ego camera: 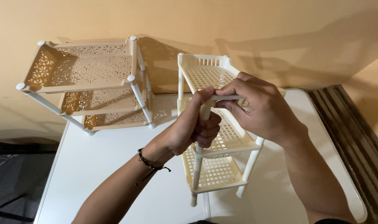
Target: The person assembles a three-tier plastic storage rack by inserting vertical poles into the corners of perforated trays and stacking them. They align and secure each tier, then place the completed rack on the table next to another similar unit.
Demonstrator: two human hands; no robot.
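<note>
The left hand [193, 126] is wrapped around a white post [204, 112] at the near left corner of a cream three-shelf plastic rack [216, 170], fingers curled tight about the post just under the top shelf, thumb pointing up along it. The right hand [255, 105] comes in from the other side and pinches the near rim of the top shelf [203, 74] between thumb and fingertips, right above the left hand, so the two hands almost touch at that corner. The rack stands upright on a white table [114, 166], directly under and in front of both hands; its top shelf stretches away from the grip toward the wall, while the middle and bottom shelves show below the hands, with the lower part of the held post and a second white leg reaching down to the table. A dark cord bracelet [149, 164] sits on the left wrist. Well to the left, apart from the hands, a second rack [89, 79] of a tanner shade with lacy cut-out shelves and white posts lies tipped on its side at the table's far edge. A plain tan wall [238, 25] rises behind both racks.
</note>
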